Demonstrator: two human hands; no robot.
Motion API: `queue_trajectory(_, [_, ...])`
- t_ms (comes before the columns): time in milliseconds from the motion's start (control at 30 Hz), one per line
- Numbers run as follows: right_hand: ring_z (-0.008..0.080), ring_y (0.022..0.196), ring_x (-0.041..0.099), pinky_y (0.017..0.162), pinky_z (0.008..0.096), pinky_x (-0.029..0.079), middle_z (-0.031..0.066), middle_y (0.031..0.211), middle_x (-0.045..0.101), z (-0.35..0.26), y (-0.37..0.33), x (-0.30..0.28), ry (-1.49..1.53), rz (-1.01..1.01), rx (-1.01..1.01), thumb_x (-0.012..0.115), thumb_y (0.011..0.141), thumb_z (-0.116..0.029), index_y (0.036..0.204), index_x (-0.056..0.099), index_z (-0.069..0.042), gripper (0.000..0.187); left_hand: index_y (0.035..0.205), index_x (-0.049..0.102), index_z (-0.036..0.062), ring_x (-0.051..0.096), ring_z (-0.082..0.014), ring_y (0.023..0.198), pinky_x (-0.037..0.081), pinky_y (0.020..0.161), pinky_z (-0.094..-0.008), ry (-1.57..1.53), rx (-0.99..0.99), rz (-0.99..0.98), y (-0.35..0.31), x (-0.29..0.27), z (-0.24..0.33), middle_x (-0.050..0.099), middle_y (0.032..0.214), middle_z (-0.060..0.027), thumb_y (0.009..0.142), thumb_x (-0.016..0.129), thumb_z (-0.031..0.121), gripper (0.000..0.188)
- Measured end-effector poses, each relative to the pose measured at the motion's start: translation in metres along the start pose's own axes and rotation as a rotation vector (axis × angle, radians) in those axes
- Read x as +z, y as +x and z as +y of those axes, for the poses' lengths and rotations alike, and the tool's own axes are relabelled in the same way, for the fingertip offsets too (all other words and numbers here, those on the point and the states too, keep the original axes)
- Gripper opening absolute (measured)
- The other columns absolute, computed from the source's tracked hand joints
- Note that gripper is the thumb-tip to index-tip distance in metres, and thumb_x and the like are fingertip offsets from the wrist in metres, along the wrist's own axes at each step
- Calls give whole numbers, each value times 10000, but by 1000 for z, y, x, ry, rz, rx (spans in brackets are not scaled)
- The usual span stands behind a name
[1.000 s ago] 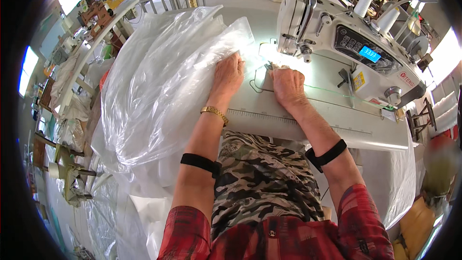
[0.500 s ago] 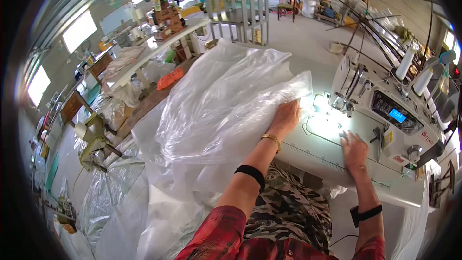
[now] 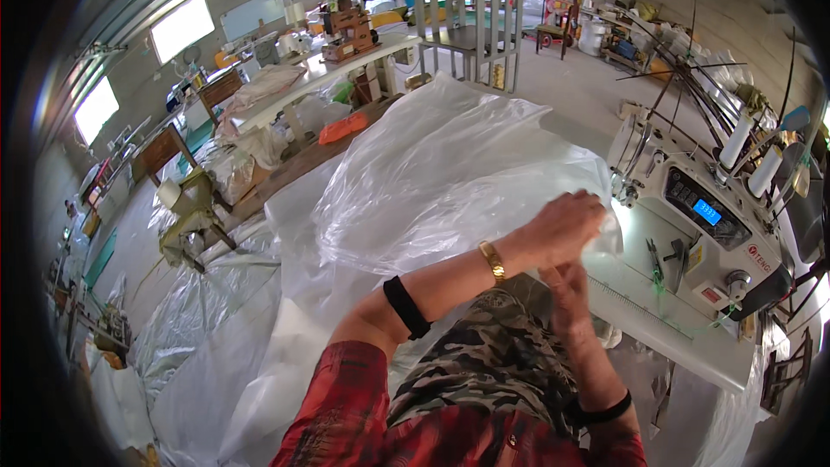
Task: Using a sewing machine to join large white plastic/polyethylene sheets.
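A large sheet of clear plastic film (image 3: 432, 173) spreads in loose folds over the table, its right end reaching the sewing machine (image 3: 692, 199). My left hand (image 3: 566, 223), with a gold band at the wrist, is closed at the film's right edge, fingers curled. Just below it, my right hand (image 3: 566, 290) rises close under the left wrist; its fingers are mostly hidden behind the left hand. Small dark thread snips (image 3: 654, 259) with green on them lie on the machine bed (image 3: 635, 285), right of both hands. The film's end covers the spot below the needle.
White thread cones (image 3: 737, 140) stand behind the machine. A grey metal frame (image 3: 471, 26) stands beyond the table. To the left are a long bench (image 3: 320, 78), an orange bag (image 3: 343, 128), a cloth-draped chair (image 3: 194, 207) and more plastic sheeting (image 3: 199, 329) hanging low.
My right hand has left the machine bed and moved left to beneath my left hand. My left hand has shifted right over the film. The snips now show on the bed. The view has turned slightly.
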State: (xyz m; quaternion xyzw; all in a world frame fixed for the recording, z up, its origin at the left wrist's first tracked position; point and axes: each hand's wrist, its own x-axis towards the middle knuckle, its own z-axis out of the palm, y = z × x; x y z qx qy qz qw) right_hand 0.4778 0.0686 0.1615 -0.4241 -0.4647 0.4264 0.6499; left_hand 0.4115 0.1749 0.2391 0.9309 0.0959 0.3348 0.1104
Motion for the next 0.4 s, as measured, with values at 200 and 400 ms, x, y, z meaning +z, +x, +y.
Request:
queue_trajectory(200, [146,1037,545,895,291,425,13,1129,578,24,-43,53,518,374,70,651,886,-257,1239,503,-103,413,796,544,28,579,-301,883,470,773,-421,-178,-95,-135,-17,-10,39,575,885,-94,846,588,130,122])
queue_trajectory(400, [300,1217,528,986,405,482,91,1328,535,-15,-76,7,557,202,170,597,924,-320,1400,376,-119,562,1050,607,55,615,-272,1047,458,948,-382,-398,37,220,-24,-27,-8,643,1106,-156,835,679,205,272])
